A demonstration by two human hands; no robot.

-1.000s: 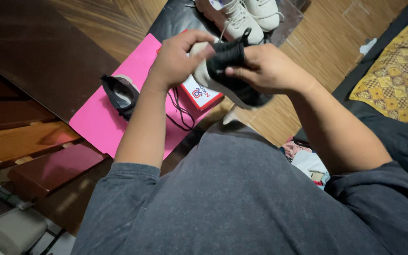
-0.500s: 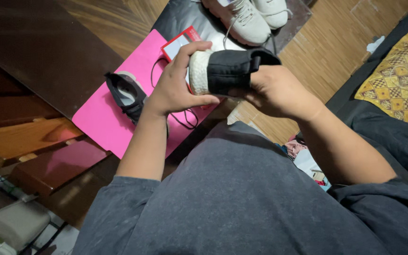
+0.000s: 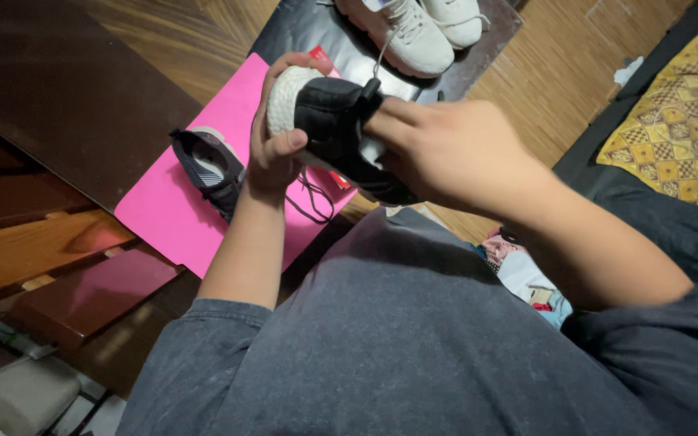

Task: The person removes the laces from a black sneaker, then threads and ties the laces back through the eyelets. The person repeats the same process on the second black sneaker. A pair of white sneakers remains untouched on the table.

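I hold a black sneaker with a white sole (image 3: 329,121) in front of my chest, heel end toward the left. My left hand (image 3: 272,153) wraps around the white heel, thumb on the black upper. My right hand (image 3: 446,149) covers the shoe's middle and front, fingers pressed onto the upper near the pull tab. The matching black sneaker (image 3: 208,165) lies on a pink sheet (image 3: 171,218) to the left, with a loose black lace (image 3: 313,198) beside it. A red and white card (image 3: 321,58) peeks out behind the held shoe.
A pair of white sneakers (image 3: 414,28) sits on a black mat (image 3: 317,32) at the top. Dark wooden boards (image 3: 58,89) lie at left on the wood floor. A patterned yellow cloth (image 3: 676,105) with a white cable is at right.
The held shoe has turned and shifted left, heel now in my left palm. My right hand has moved over the top of the shoe, covering more of it.
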